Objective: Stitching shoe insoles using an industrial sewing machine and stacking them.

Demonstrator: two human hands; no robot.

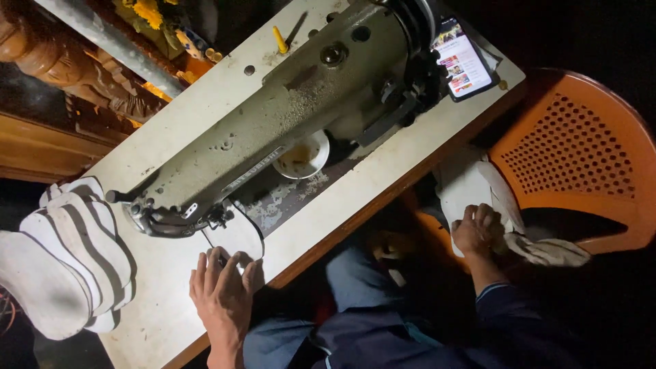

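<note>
Small white fabric piece [236,236] is pressed flat under open left hand [224,290] at grey industrial sewing machine [273,116]; white cloth stack [478,188] on orange plastic chair [581,157] is gripped by closed right hand [477,229]

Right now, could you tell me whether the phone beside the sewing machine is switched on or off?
On. The phone lies face up on the table by the sewing machine, its screen brightly lit with coloured pictures.

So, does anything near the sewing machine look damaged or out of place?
Yes. The table top beside the small white bowl has worn, flaking paint. The phone lies close to the table's corner, screen lit.
</note>
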